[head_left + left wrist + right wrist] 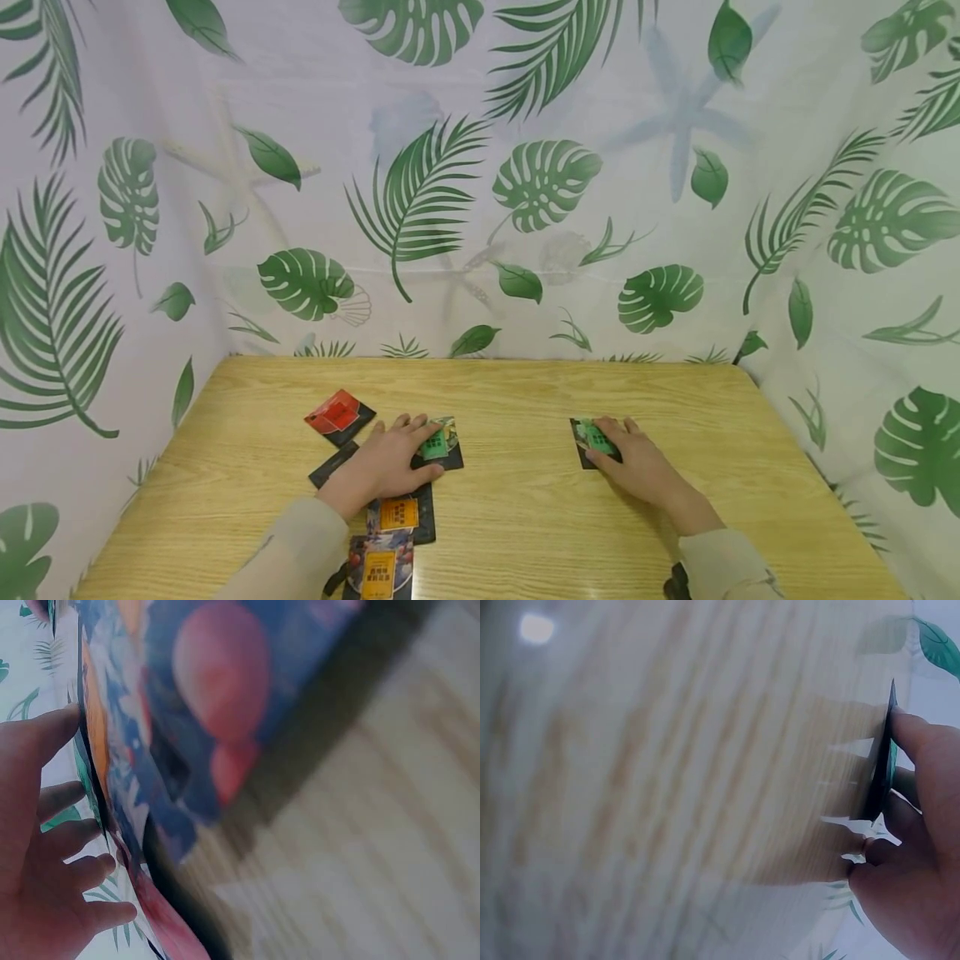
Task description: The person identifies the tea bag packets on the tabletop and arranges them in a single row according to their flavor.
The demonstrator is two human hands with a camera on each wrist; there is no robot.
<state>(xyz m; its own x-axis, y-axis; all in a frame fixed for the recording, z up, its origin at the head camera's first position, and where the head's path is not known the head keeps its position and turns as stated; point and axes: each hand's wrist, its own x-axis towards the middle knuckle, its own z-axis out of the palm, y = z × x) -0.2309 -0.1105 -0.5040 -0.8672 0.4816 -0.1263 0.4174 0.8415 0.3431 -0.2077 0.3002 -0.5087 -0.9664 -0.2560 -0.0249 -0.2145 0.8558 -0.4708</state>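
Spread over the left green-labelled packet (437,442) is my left hand (393,458). Its index finger lies on the packet's face and its thumb extends along the lower edge. In the left wrist view the fingers (71,836) are fairly straight and apart. My right hand (637,462) holds another green-labelled packet (585,442), thumb near the lower edge and fingers towards the upper right. From the right wrist this dark packet (881,772) appears nearly edge-on beside the thumb (911,731). The packets' contents cannot be seen.
A red-labelled packet (339,415) lies at the left, with a dark packet (330,467) partly under my left forearm. Nearer me, two orange-labelled packets (397,512) (378,571) overlap. A leaf-patterned cloth (480,208) encloses the wooden table (517,517) at the back and sides.
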